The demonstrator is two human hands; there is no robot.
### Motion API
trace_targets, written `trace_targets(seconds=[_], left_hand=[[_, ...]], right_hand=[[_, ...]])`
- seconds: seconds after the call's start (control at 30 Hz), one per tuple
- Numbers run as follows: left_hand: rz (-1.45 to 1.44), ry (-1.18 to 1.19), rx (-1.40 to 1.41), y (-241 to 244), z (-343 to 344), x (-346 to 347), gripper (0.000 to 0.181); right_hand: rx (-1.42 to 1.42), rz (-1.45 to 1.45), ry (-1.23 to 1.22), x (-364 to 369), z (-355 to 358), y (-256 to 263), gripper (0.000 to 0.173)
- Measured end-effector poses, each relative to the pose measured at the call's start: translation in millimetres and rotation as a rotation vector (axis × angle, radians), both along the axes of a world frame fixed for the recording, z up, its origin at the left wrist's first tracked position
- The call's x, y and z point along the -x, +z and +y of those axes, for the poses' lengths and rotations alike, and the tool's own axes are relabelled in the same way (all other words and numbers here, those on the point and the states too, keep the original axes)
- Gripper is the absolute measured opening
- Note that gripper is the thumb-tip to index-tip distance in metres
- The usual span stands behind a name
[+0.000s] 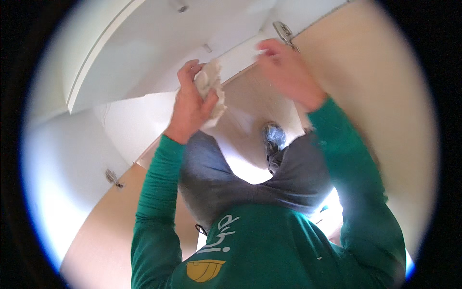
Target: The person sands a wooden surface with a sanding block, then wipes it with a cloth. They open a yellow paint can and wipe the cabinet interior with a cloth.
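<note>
A crumpled pale cloth or paper wipe (213, 90) is held in my left hand (194, 101), between the thumb and the fingers, just in front of a white cabinet's lower edge. My right hand (288, 72) is raised near a metal cabinet hinge (282, 31); it is blurred, its fingers look bent, and I cannot tell whether anything is in it. The white cabinet interior (155, 54) lies beyond both hands, with small pegs on its surface.
Wood-coloured door panels stand at the right (361, 90) and lower left (108, 216). A second metal hinge (113, 178) joins the left panel to the white cabinet. Below, between my legs, a foot in a shiny, seemingly plastic cover (274, 139) shows.
</note>
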State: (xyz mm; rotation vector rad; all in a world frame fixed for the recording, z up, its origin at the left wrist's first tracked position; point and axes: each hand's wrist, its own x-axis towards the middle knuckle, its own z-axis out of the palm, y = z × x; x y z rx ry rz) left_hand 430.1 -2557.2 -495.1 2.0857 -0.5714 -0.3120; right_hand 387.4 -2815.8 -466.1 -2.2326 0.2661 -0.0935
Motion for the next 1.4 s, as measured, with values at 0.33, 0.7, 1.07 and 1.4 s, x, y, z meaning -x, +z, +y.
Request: trace_targets(seconds=[0.33,0.7,1.07,1.4], left_hand=[[-0.258,-0.366,-0.35,-66,37,-47,0.052],[-0.633,-0.398,-0.517,-194,69,-36,0.059],[-0.649,-0.589,-0.389,-172,9,-76,0.041],[-0.684,-0.484,-0.293,-175,15,-61,0.036]], right_hand=[[-0.063,0.324,-0.112,199,2,93,0.03],[-0.008,0.337,-0.219,209,3,73,0.041],[-0.126,0.429,-0.011,175,-40,89,0.051],[-0.138,0.465,-0.078,180,-29,95,0.055]])
